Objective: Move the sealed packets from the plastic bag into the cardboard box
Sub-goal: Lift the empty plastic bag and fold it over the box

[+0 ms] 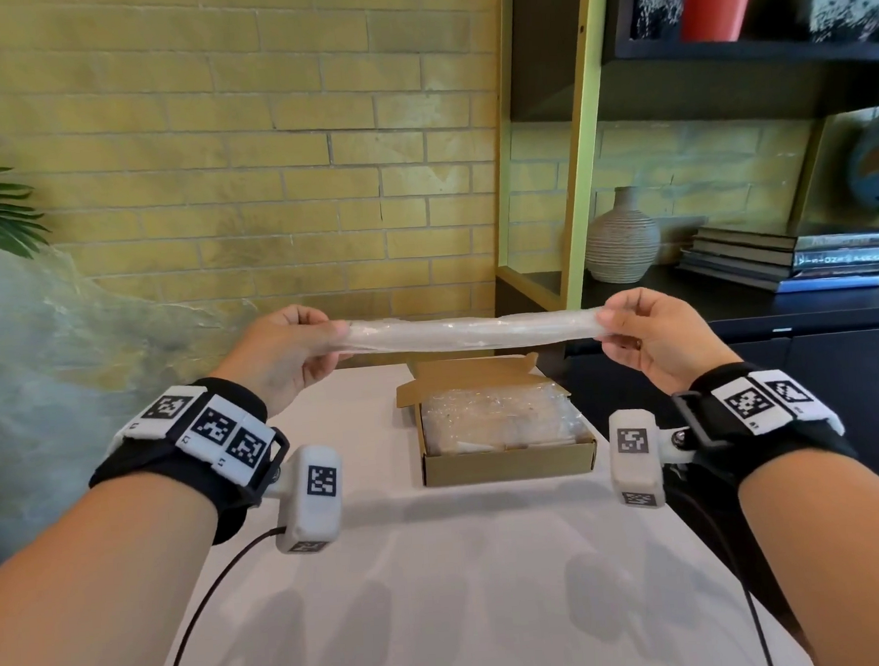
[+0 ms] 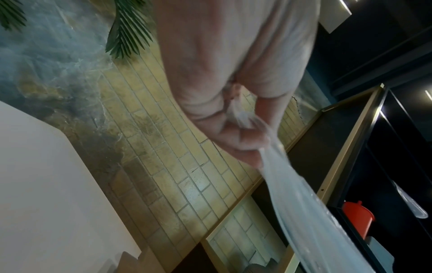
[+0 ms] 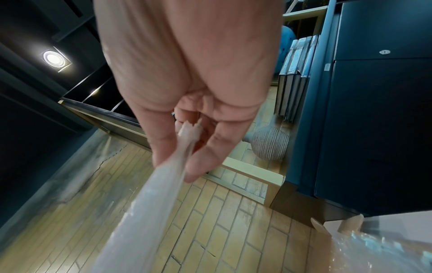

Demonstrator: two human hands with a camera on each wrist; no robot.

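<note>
We stand at a white table point(image 1: 472, 562) set against a yellow brick wall point(image 1: 262, 153), with a dark shelf unit point(image 1: 720, 84) to the right holding a ribbed vase point(image 1: 622, 239) and a stack of books point(image 1: 793, 262). On the table sits the cardboard box point(image 1: 507, 460), flaps open, with the sealed packets point(image 1: 499, 421) lying inside it. Above the box we hold the plastic bag point(image 1: 471, 332) stretched level into a narrow, gathered band. Our left hand point(image 1: 286, 350) pinches one end between thumb and curled fingers, and our right hand point(image 1: 651, 335) pinches the other end the same way.
</note>
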